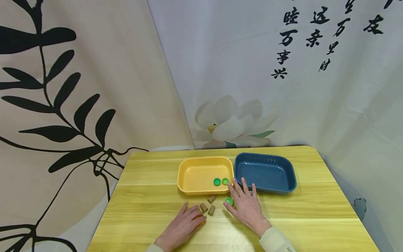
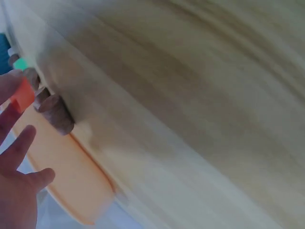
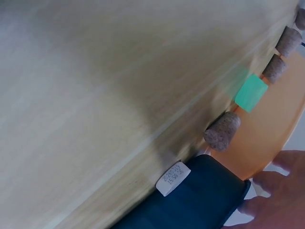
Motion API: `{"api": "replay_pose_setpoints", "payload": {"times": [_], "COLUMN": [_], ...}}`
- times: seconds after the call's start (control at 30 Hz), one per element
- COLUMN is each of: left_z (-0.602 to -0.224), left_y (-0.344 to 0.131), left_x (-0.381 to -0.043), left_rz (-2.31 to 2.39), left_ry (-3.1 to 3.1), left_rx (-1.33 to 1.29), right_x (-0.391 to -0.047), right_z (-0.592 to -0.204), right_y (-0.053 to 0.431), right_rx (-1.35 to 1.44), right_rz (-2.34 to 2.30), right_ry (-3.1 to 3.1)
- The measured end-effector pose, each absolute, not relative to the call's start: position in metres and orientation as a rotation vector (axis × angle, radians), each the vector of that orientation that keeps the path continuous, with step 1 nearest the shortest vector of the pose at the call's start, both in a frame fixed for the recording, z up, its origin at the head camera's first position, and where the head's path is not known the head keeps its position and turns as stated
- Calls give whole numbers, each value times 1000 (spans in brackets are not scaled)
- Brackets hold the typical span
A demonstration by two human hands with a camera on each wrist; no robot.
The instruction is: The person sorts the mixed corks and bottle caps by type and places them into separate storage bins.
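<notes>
My left hand (image 1: 184, 227) pinches an orange-red bottle cap (image 2: 24, 94) between its fingers, low over the table. Just beyond it lie several brown corks (image 1: 204, 207), in front of the yellow tray. With fingers spread, my right hand (image 1: 247, 207) hovers near the meeting edges of the two trays and holds nothing. A green cap (image 1: 229, 201) sits beside its thumb. Close by, a white cap (image 3: 173, 179) with printed marks stands in front of the blue tray; my fingers partly hide it in the head view. Two green caps (image 1: 217, 181) lie inside the yellow tray.
A yellow tray (image 1: 195, 192) and a dark blue tray (image 1: 267, 171) stand side by side toward the back of the wooden table (image 1: 315, 210). Behind it hangs a cloth backdrop (image 1: 315, 115) with printed leaves, a flower and writing.
</notes>
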State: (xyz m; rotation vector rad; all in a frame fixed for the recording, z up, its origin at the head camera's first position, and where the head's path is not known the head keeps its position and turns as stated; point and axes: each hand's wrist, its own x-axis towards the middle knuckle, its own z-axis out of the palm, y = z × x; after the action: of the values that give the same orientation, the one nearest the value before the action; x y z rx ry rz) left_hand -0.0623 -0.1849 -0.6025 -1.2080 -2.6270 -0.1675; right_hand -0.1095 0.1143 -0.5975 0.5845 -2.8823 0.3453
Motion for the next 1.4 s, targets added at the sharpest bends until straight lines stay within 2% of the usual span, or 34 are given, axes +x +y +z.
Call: {"api": "replay_pose_setpoints", "payload": {"times": [0.27, 0.83, 1.13, 1.4], "left_z": [-580, -548, -552, -565], "left_y": [-173, -159, -155, -148], "left_x": [-76, -135, -164, -182], "left_rz": [-302, -302, -274, -237], "left_ry": [-2577, -2502, -2597, -2707], "left_rx": [-1095, -960, -886, -655], "right_x": [-108, -105, -105, -106], "right_z": [-596, -596, -595, -596], "right_y": [116, 116, 115, 113], "right_rx": [586, 578, 576, 575], "right_rz": [340, 334, 361, 379], "right_ry": [-2874, -2885, -2874, -2866]}}
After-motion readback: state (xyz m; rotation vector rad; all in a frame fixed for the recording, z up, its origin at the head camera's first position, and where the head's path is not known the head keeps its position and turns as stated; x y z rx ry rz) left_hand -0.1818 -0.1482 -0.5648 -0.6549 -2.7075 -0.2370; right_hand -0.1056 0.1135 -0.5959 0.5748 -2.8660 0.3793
